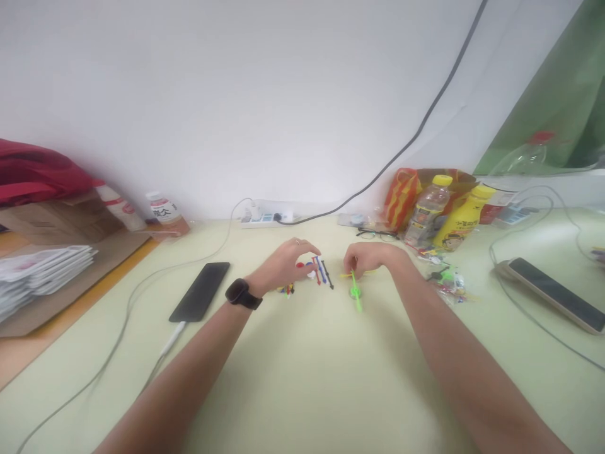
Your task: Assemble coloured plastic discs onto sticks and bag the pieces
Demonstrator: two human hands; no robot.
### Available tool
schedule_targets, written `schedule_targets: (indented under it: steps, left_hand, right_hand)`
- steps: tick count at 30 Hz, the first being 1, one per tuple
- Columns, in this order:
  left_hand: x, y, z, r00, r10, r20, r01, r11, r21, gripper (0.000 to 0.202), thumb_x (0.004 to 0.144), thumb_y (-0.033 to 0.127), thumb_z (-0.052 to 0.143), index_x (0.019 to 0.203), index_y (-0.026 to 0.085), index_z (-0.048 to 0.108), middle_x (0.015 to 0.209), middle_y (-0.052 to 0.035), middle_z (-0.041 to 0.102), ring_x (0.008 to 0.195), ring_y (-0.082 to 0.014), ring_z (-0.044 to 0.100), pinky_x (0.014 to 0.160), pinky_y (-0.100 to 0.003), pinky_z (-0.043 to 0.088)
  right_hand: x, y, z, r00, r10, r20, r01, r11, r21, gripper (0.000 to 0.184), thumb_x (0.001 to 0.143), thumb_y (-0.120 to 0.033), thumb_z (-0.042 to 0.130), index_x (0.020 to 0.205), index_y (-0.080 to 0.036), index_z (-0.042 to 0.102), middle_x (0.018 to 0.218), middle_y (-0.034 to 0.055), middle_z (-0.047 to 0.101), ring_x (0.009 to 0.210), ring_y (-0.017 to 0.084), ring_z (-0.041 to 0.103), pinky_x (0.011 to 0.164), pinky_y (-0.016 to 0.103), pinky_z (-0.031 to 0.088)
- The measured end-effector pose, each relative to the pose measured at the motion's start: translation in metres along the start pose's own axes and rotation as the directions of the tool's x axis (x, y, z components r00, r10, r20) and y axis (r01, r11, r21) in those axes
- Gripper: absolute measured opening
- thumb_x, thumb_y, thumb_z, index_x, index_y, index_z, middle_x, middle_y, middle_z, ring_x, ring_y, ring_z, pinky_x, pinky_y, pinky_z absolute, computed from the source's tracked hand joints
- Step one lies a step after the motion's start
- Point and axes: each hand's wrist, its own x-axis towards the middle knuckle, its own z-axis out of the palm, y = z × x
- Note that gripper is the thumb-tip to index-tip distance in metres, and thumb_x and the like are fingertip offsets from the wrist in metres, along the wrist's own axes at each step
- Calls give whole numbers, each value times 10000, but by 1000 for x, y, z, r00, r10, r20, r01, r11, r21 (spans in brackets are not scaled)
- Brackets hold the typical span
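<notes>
My left hand [283, 263], with a dark watch on its wrist, hovers by a row of thin plastic sticks [323, 272] in red, blue, white and black. Its thumb and index finger are apart around the row's near side, and I see nothing gripped. Small coloured pieces [286, 290] lie partly hidden under that hand. My right hand [362, 260] is closed in a pinch at the upper end of a bright green plastic piece [355, 292], long and thin with a round middle. A yellow stick [345, 275] shows beside those fingertips; its middle is hidden.
A black phone [200, 292] with a white cable lies left, another phone [558, 293] right. Small plastic bits in bags [449, 282] lie right of my right hand. Glasses [378, 234], bottles [457, 217] and a power strip [267, 214] stand or lie along the wall.
</notes>
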Motion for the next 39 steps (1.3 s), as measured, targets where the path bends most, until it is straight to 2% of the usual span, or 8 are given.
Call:
schedule_targets:
  steps: [9,12,17,21,24,28,33,39]
  left_hand:
    - [1,16,-10,999,-5,-51,3,999,-44,285,989,439,614,1191,269,722,1238,-63,720,1138,-267,657,998,-404,525]
    - [4,21,-9,994,-53,-92,40,990,-134,324,988,471,615,1198,242,710,1248,-76,723,1073,-248,689,930,-372,568]
    - [9,29,-7,986,-61,-156,3,937,-349,342,991,438,633,1255,220,647,1188,-76,736,978,-198,734,895,-324,604]
    - [9,27,-14,975,-58,-217,-36,914,-403,227,979,363,652,1113,181,670,1009,-69,754,878,-179,739,840,-306,620]
    - [6,21,-20,984,-48,-173,-29,909,-417,167,952,319,674,1015,166,696,960,-65,754,855,-177,737,838,-305,617]
    - [0,14,-22,992,-76,-103,28,916,-400,119,911,249,675,965,159,730,901,-53,763,805,-170,729,797,-284,602]
    - [-5,16,-13,997,-56,60,74,930,-359,114,862,275,726,873,171,772,861,-42,776,776,-167,712,732,-253,551]
    - [-8,20,-6,930,-90,357,136,985,-105,119,712,271,819,688,185,741,797,-21,732,648,-151,608,550,-258,406]
  right_hand:
    - [-16,29,-12,957,132,-258,-125,991,46,127,783,-236,725,895,-180,747,875,72,753,738,192,656,590,265,425]
    - [-16,16,-12,887,82,-454,16,978,207,110,898,-278,638,874,-175,667,856,71,734,699,165,642,603,256,448]
    - [1,-39,2,823,-78,-562,431,731,529,179,970,-357,595,924,-185,586,706,19,647,640,140,620,604,237,474]
    - [15,-63,13,837,-101,-538,513,491,704,124,892,-278,647,917,-202,551,747,15,684,695,160,682,684,276,535]
    - [19,-64,18,848,-155,-507,519,438,734,126,816,-227,651,915,-202,577,756,9,687,718,164,678,708,290,537]
    - [23,-60,22,849,-124,-514,487,561,669,122,847,-270,590,945,-198,598,704,-25,613,623,124,554,583,235,421]
    - [31,-48,28,880,-3,-475,177,930,322,241,924,-222,501,1113,-175,644,952,56,704,767,154,606,630,241,421]
    - [20,-30,22,922,0,-387,38,995,92,240,801,-141,666,1034,-182,709,1058,109,727,889,228,646,710,279,444]
